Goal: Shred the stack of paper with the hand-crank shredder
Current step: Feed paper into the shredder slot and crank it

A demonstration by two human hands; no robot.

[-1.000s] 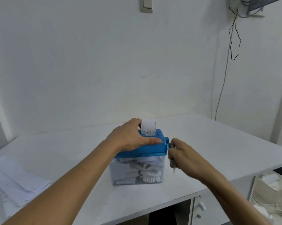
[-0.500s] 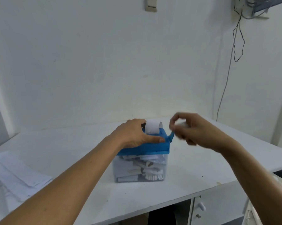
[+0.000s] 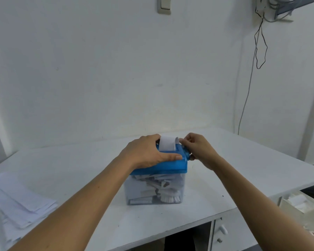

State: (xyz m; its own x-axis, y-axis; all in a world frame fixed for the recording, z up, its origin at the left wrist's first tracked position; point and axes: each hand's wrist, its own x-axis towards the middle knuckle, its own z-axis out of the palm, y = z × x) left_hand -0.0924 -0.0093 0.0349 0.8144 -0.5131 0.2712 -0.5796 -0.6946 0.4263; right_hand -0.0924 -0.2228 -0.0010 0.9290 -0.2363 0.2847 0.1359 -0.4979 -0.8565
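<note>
Here, the fingers of the right hand were curled tight round the small crank handle at the right end of the shredder, hiding nearly all of it. The left hand gripped the blue plastic shredder lid. Its thumb lay along the front and its fingers wrapped over the back, just beside the short white paper sheet that stood curling out of the feed slot.

Beneath the lid, the clear plastic bin was packed with white shreds almost up to the lid. The stack of white paper lay well apart, at the left of the white table, not yet fed.

We judged the crowded bin the chief risk: shreds with nowhere to fall could back up into the cutters and jam the crank. We also thought the unguided sheet might skew and bunch in the slot. If the left hand eased its grip, the turning force could tip or slide the light bin. Those back fingers sat close to the slot and could be pinched.
</note>
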